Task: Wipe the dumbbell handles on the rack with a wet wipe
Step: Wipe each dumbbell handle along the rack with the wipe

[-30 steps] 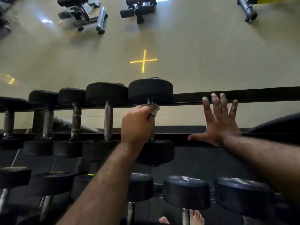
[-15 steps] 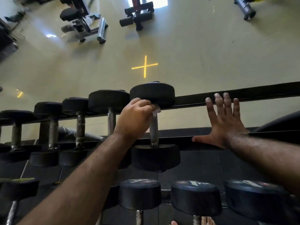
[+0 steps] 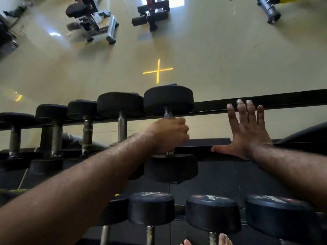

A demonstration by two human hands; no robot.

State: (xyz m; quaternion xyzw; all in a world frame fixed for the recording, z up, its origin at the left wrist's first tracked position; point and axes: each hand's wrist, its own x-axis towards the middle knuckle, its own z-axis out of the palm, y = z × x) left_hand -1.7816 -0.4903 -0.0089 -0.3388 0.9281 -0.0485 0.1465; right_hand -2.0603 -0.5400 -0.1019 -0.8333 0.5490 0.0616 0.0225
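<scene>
1. The left hand (image 3: 169,135) grips the handle (image 3: 167,114) of the rightmost dumbbell (image 3: 169,101) on the rack's (image 3: 283,100) upper tier.
2. The right hand (image 3: 247,131), fingers spread, rests flat across the rack rails to the right.
3. The wipe is hidden.

Crowding in tight left of the gripped dumbbell (image 3: 169,133): four more dumbbells (image 3: 122,119) leaving only narrow gaps between handles. Opening wide to its right along the rack rails (image 3: 292,99), interrupted only by the right hand (image 3: 247,133) lying flat across both.
</scene>
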